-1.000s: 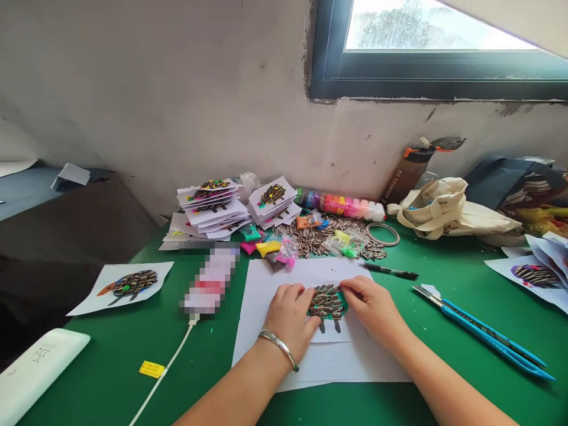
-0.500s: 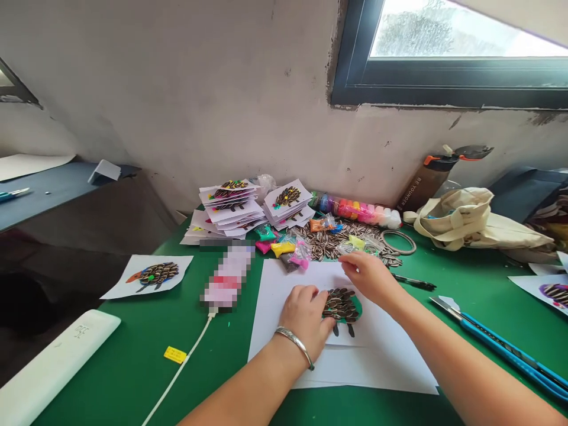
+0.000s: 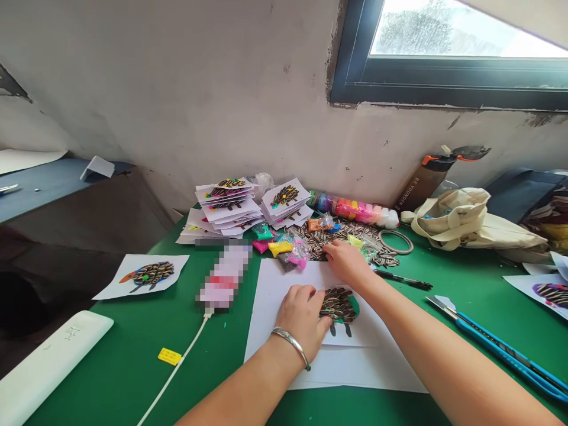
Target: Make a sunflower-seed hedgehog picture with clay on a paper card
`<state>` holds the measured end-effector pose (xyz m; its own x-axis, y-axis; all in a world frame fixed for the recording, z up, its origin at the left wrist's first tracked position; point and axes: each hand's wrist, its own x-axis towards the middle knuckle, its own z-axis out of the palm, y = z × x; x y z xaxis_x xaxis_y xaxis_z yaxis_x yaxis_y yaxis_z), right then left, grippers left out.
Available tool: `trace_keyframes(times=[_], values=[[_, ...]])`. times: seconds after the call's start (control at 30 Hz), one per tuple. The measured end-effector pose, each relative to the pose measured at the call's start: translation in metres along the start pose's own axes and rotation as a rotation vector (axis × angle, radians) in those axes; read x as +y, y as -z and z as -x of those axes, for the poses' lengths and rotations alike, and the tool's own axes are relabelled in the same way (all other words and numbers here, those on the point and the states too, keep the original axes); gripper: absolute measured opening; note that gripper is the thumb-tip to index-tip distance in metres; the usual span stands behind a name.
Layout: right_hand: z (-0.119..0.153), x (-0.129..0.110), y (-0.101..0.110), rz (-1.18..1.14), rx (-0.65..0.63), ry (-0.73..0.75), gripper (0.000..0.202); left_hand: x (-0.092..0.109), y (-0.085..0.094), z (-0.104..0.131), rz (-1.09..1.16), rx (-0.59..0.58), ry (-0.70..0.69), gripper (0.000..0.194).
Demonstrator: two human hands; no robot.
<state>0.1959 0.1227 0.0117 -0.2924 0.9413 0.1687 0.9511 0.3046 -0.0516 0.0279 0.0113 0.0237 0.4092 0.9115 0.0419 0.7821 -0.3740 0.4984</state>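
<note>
My left hand (image 3: 302,319) lies on a sheet with a hedgehog-like picture, thumb and fingers apart. It presses beside the body, which is covered in sunflower seeds (image 3: 338,303) with a bare green patch (image 3: 355,307) at its right. Two dark legs show below, and the hand hides the picture's left end. My right hand (image 3: 348,261) is at the near edge of a pile of striped sunflower seeds (image 3: 314,236), fingers bent together. Whatever may be between its fingertips is too small to make out. White paper sheets (image 3: 270,349) lie under the picture.
Small bags of coloured clay (image 3: 280,248) lie left of the seed pile. Stacks of seed pictures (image 3: 231,210) stand behind. At right are a black pen (image 3: 403,278), blue-handled cutter (image 3: 501,349), tape ring (image 3: 396,241) and cloth bag (image 3: 461,219). A power bank (image 3: 62,361) lies left.
My right hand has moved from above the picture's upper right, left and away from me to the seed pile. My left hand stays on the picture. The view has shifted slightly.
</note>
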Motion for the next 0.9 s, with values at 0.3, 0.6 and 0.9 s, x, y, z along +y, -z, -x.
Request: trace_keyframes(times=[0.3, 0.6, 0.9], values=[[0.016, 0.003, 0.01, 0.016, 0.082, -0.013, 0.026, 0.002, 0.002, -0.001, -0.002, -0.007, 0.003, 0.035], [0.085, 0.029, 0.018, -0.615, 0.308, -0.264, 0.021, 0.003, 0.004, -0.001, 0.002, -0.023, 0.015, 0.038], [0.133, 0.021, 0.019, -0.822, 0.207, -0.387, 0.02, 0.002, 0.003, -0.004, 0.003, -0.002, -0.012, 0.042]])
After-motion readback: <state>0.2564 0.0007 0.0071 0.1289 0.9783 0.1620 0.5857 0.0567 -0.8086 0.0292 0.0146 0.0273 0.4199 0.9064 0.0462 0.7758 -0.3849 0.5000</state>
